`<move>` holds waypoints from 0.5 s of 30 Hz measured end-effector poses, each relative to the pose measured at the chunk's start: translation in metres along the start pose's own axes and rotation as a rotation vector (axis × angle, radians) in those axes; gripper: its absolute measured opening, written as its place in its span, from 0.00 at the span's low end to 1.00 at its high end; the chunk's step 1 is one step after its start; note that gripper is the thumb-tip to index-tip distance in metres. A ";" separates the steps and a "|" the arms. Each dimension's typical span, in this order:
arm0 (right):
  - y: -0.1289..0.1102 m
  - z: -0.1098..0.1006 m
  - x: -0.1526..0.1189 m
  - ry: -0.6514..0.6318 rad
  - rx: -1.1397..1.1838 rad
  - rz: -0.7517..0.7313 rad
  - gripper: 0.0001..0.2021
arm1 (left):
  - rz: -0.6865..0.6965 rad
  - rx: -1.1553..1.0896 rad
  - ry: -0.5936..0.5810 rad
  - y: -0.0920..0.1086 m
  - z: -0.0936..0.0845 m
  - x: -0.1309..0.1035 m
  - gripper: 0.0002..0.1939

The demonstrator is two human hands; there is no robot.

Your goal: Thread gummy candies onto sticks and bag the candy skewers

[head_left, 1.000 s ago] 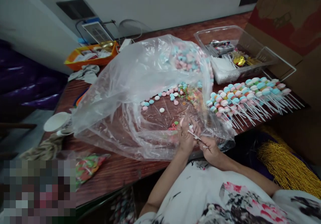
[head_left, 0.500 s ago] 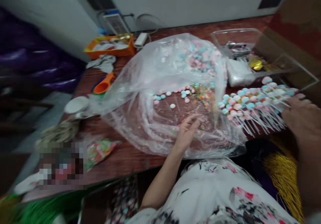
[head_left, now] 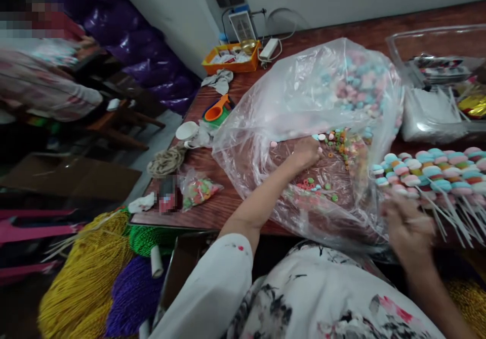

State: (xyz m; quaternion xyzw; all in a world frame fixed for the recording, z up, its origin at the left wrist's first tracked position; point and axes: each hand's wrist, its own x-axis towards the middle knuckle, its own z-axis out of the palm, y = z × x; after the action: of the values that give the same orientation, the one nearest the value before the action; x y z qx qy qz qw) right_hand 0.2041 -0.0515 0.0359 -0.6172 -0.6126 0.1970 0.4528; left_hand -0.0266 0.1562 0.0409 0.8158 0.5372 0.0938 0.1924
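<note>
My left hand [head_left: 307, 154] reaches into the mouth of a large clear plastic bag [head_left: 288, 96]. Its fingers are curled down among loose round pastel candies [head_left: 321, 137]; what they grip is hidden. Beside it lie small green and orange rings [head_left: 337, 146], with red and green pieces [head_left: 310, 183] nearer me. More pink, blue and white candies [head_left: 353, 83] fill the back of the bag. My right hand [head_left: 409, 223], blurred and closed, is by the bag's right edge, just in front of a row of pastel candy skewers [head_left: 433, 169] on white sticks. Anything inside it cannot be made out.
A clear bin [head_left: 417, 121] with packets stands at the back right. Along the left are an orange tray [head_left: 231, 65], an orange scoop [head_left: 217, 110], a cloth bundle [head_left: 167, 160] and a small candy bag [head_left: 199, 189]. Cord bundles [head_left: 85, 278] hang below; a co-worker [head_left: 49, 80] sits at far left.
The view has swung left. My left hand has moved farther into the bag and its fingers have curled. My right hand has come from the skewers' far side to near the bag's edge.
</note>
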 end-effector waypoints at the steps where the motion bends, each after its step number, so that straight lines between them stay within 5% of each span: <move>1: -0.001 0.012 0.000 -0.083 0.036 0.039 0.16 | -0.004 0.013 -0.019 0.001 0.005 0.005 0.11; 5: 0.004 0.039 0.002 -0.348 0.163 0.153 0.16 | -0.069 -0.109 0.022 -0.012 0.012 0.012 0.11; 9: 0.018 0.049 0.001 -0.313 0.247 0.201 0.15 | -0.089 -0.187 0.158 -0.027 0.009 0.024 0.12; 15: 0.030 0.059 -0.004 -0.297 0.184 0.122 0.17 | 0.038 0.114 0.029 -0.015 0.027 0.031 0.14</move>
State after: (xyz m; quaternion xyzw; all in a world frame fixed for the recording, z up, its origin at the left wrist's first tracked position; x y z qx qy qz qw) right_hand 0.1734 -0.0319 -0.0198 -0.5732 -0.6136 0.3681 0.3993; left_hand -0.0169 0.1835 0.0082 0.8342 0.5287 0.0783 0.1359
